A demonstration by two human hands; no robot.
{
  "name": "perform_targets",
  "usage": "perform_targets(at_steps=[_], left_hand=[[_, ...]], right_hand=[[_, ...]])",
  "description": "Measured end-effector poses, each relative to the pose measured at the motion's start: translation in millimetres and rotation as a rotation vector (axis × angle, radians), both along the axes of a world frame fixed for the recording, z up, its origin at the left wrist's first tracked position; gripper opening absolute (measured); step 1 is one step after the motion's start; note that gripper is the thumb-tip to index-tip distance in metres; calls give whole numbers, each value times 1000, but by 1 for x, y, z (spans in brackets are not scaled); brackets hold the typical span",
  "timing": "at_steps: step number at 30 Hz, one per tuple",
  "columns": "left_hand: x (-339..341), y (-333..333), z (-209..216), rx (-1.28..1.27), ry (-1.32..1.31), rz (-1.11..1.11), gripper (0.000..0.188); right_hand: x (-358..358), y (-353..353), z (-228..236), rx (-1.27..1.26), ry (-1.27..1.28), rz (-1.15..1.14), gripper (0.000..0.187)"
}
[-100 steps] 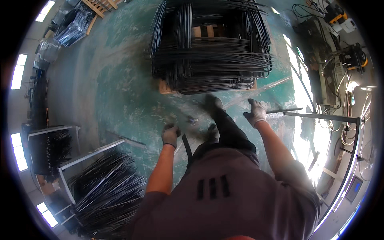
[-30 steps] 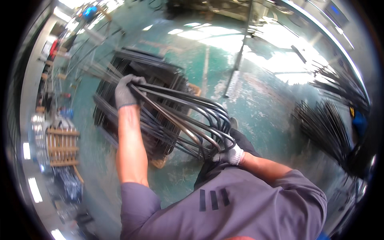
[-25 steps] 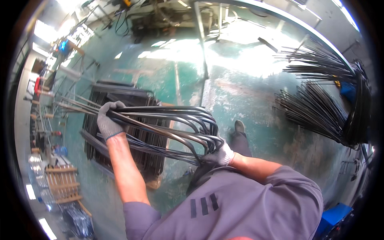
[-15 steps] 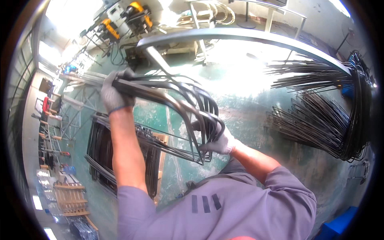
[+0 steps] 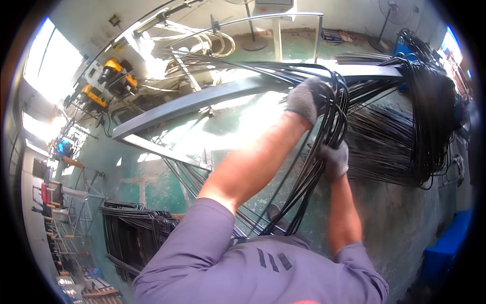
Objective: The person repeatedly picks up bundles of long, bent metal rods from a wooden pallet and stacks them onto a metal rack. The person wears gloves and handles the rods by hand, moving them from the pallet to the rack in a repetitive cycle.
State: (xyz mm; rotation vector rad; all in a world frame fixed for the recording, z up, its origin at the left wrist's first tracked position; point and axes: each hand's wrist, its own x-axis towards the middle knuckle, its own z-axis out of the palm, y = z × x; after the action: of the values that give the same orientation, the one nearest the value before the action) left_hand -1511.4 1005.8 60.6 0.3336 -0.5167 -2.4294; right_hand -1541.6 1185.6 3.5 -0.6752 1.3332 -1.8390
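A bundle of dark, bent metal rods (image 5: 309,175) lies over the grey metal beam (image 5: 202,96), one set of ends reaching down toward my body. My gloved left hand (image 5: 305,101) is closed round the bundle near its bend, with the fingers partly hidden behind the rods. Lower down on the right side, my gloved right hand (image 5: 335,159) grips the same bundle, its fingers also partly covered. Just right of it, a thick mass of similar bent rods (image 5: 430,116) hangs over the beam's right end.
On the floor at lower left lies a stack of dark rod frames (image 5: 126,238). Yellow-and-black machines (image 5: 109,76) stand at the back left. A blue box (image 5: 448,240) is at the right, and a standing fan (image 5: 395,12) at the back right.
The bundle has moved from the left to the right and now lies across the beam by the hanging rods. Both hands have moved right with it, and the view has shifted.
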Motion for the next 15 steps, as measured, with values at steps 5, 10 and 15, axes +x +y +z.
perform_targets(at_steps=[5,10,15], left_hand=[[-11,40,-4,-1123,-745,104,45],[38,13,-28,-711,-642,13,44],[75,-18,-35,-791,-584,119,35]], right_hand=[[-108,-42,29,-28,-92,-153,44],[-39,-57,60,32,1485,-676,51],[-6,-88,31,30,1734,-326,56]])
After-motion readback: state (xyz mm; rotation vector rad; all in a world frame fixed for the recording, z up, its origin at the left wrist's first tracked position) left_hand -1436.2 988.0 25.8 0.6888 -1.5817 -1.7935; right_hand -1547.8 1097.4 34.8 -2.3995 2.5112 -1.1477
